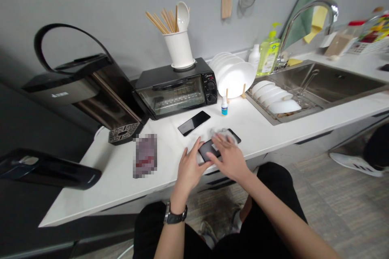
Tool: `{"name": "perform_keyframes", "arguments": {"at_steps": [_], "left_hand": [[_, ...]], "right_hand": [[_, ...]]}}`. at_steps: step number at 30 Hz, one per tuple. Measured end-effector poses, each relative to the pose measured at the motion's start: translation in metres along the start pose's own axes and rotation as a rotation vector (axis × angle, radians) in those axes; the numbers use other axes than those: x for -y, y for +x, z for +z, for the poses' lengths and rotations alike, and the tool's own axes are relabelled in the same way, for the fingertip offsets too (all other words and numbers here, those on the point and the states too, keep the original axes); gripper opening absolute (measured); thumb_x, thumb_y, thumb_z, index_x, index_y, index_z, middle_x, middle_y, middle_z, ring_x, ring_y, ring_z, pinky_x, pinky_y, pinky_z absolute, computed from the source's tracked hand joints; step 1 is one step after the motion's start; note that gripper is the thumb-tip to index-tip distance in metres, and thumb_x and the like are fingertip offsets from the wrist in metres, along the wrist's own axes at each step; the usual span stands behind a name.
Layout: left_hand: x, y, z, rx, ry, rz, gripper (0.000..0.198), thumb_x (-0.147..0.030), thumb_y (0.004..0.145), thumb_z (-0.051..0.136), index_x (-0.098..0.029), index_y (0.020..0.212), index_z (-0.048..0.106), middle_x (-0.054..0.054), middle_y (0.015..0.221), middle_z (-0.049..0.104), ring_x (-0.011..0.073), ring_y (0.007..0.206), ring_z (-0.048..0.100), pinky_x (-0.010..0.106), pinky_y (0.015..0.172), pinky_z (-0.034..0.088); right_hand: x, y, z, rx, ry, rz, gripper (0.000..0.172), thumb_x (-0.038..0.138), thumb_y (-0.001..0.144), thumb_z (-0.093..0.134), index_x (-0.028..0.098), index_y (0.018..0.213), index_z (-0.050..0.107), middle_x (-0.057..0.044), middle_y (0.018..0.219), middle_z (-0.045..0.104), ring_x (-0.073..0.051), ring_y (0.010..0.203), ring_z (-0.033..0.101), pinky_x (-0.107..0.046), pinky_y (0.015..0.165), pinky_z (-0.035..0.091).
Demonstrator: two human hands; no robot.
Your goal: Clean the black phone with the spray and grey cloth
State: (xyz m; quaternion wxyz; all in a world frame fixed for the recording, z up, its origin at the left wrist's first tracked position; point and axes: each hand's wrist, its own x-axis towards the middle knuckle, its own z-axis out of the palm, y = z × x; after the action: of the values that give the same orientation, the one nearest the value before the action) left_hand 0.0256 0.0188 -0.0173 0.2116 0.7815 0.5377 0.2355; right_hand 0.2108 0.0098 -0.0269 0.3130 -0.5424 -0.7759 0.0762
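Wiping a phone at the desk's front edge

The left hand [191, 166] steadies the phone [209, 148], fingers clamped on its end, while the right hand [228, 157] presses a cloth [221, 132] flat with fingers spread; next, I judge, even strokes across the screen.

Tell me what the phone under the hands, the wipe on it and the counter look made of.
Phone: glossy black glass, judging by its sheen. Wipe under the right hand: thin crumpled whitish cloth or tissue, unclear which. Counter: smooth white stone-like slab, possibly laminate.
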Motion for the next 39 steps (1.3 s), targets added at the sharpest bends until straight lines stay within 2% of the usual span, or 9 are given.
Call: {"name": "perform_keyframes", "arguments": {"at_steps": [5,10,13,15,20,25,30,35,39], "left_hand": [[0.002,-0.003,-0.001,0.013,0.012,0.005,0.094,-0.012,0.086,0.063,-0.028,0.166,0.016,0.011,0.158,0.053,0.0267,0.144,0.053,0.055,0.131,0.021],[-0.004,-0.001,-0.001,-0.003,0.010,-0.013,0.095,-0.024,0.088,0.074,-0.033,0.164,0.018,0.007,0.155,0.057,0.0257,0.144,0.053,0.056,0.130,0.022],[-0.006,0.001,-0.001,-0.002,0.005,-0.012,0.095,-0.033,0.089,0.077,-0.035,0.163,0.018,0.006,0.155,0.057,0.0256,0.144,0.053,0.056,0.130,0.020],[-0.007,0.002,-0.001,0.003,0.000,-0.022,0.094,-0.033,0.089,0.076,-0.036,0.163,0.019,0.006,0.156,0.057,0.0254,0.144,0.053,0.056,0.129,0.020],[-0.001,-0.001,0.000,0.010,0.013,0.006,0.089,-0.021,0.091,0.066,-0.033,0.165,0.017,0.008,0.160,0.051,0.0243,0.146,0.051,0.055,0.130,0.020],[0.004,-0.004,0.001,0.014,0.042,0.035,0.092,-0.009,0.086,0.060,-0.028,0.165,0.018,0.011,0.162,0.048,0.0239,0.143,0.054,0.053,0.131,0.018],[0.000,-0.002,0.001,0.001,0.035,-0.005,0.093,-0.022,0.088,0.072,-0.032,0.164,0.019,0.008,0.156,0.056,0.0239,0.145,0.052,0.053,0.130,0.021],[-0.005,0.000,0.000,0.004,0.009,-0.018,0.095,-0.033,0.088,0.079,-0.037,0.162,0.020,0.004,0.156,0.057,0.0217,0.145,0.053,0.052,0.131,0.018],[-0.005,0.000,0.000,0.005,0.005,-0.027,0.093,-0.030,0.090,0.076,-0.036,0.163,0.019,0.003,0.156,0.056,0.0213,0.144,0.053,0.053,0.131,0.018]], "right_hand": [[0.039,-0.015,0.006,0.114,0.130,-0.147,0.065,0.052,0.103,0.054,0.011,0.153,0.051,-0.017,0.158,0.050,-0.028,0.148,0.047,-0.049,0.126,0.034],[-0.017,-0.037,-0.024,0.110,0.125,-0.112,0.049,0.042,0.107,0.048,0.025,0.153,0.052,-0.008,0.153,0.058,-0.026,0.147,0.049,-0.055,0.126,0.034],[-0.051,-0.031,-0.032,0.020,-0.003,-0.010,0.055,0.044,0.107,0.047,0.020,0.157,0.047,-0.013,0.158,0.051,-0.029,0.152,0.042,-0.059,0.125,0.034],[-0.054,-0.021,-0.028,-0.016,-0.064,0.027,0.063,0.048,0.106,0.049,0.014,0.158,0.044,-0.017,0.160,0.048,-0.031,0.154,0.038,-0.059,0.125,0.033],[0.003,0.000,0.002,0.053,-0.017,-0.073,0.063,0.048,0.104,0.052,0.008,0.152,0.051,-0.021,0.157,0.050,-0.031,0.151,0.043,-0.056,0.127,0.031],[0.040,-0.019,0.005,0.147,0.073,-0.162,0.062,0.046,0.105,0.050,0.008,0.154,0.048,-0.018,0.160,0.046,-0.028,0.152,0.042,-0.051,0.128,0.031],[-0.003,-0.046,-0.019,0.152,0.015,-0.163,0.055,0.040,0.108,0.045,0.019,0.158,0.044,-0.011,0.162,0.046,-0.025,0.152,0.042,-0.052,0.127,0.033],[-0.056,-0.028,-0.031,-0.002,-0.145,0.044,0.056,0.044,0.109,0.043,0.015,0.158,0.045,-0.016,0.158,0.051,-0.030,0.150,0.044,-0.058,0.124,0.034],[-0.040,-0.004,-0.013,-0.073,-0.136,0.087,0.060,0.050,0.107,0.046,0.009,0.150,0.053,-0.021,0.156,0.051,-0.034,0.149,0.046,-0.057,0.124,0.035]]}}
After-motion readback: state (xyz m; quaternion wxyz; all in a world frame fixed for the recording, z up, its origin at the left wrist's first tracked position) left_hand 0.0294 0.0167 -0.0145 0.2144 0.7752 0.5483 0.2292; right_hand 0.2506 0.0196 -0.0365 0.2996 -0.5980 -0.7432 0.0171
